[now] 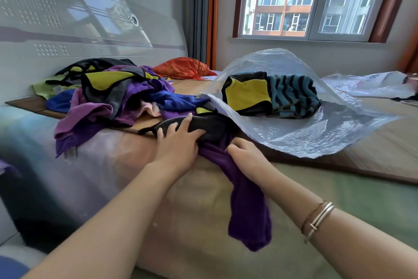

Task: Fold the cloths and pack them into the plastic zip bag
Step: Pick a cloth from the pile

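A dark purple cloth (246, 201) hangs over the bed's near edge. My right hand (245, 154) grips its upper part. My left hand (178, 140) presses on a dark grey cloth (203, 127) lying just above the purple one. A heap of unfolded cloths (117, 93), purple, blue, yellow and grey, lies behind my left hand. The clear plastic zip bag (305, 129) lies to the right, its mouth toward the heap. Inside it sit a folded yellow-and-black cloth (244, 95) and a teal striped cloth (291, 97).
An orange bag (183, 68) lies near the headboard (67, 18). A second clear plastic bag (371, 86) lies at the far right of the bed. The window is behind. The bed's edge (203, 188) drops off toward me.
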`<state>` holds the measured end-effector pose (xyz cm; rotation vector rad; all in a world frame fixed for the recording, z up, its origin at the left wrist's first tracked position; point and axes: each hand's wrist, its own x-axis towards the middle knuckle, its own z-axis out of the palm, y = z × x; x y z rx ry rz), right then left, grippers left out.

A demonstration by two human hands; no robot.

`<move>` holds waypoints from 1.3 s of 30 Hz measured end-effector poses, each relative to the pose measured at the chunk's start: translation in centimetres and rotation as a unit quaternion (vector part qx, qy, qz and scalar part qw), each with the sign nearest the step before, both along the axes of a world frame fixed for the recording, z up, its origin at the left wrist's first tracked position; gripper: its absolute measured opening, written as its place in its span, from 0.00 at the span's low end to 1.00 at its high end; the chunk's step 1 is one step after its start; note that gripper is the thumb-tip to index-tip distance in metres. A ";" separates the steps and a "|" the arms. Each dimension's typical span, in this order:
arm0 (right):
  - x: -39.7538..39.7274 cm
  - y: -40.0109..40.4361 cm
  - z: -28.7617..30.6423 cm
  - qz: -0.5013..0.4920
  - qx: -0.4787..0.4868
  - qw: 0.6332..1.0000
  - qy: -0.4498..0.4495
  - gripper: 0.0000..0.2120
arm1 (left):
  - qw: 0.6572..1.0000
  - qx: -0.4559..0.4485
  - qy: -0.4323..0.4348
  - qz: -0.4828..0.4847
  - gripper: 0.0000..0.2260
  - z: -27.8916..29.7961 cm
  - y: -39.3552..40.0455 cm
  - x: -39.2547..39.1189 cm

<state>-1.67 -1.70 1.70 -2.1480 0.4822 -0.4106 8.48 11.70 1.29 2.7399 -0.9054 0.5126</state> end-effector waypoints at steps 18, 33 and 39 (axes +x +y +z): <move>-12.1 -6.0 4.1 -0.018 0.129 0.990 -0.058 0.06 | 0.987 -0.020 0.084 0.132 0.19 -1.3 -0.4 2.1; -8.9 -5.3 3.1 0.085 0.281 0.955 0.042 0.18 | 0.984 -0.156 -0.063 -0.058 0.34 -0.5 -2.4 -2.4; -6.4 -2.8 1.2 0.051 0.199 0.970 0.127 0.40 | 0.966 -0.078 -0.082 -0.233 0.17 -1.5 -2.7 -2.6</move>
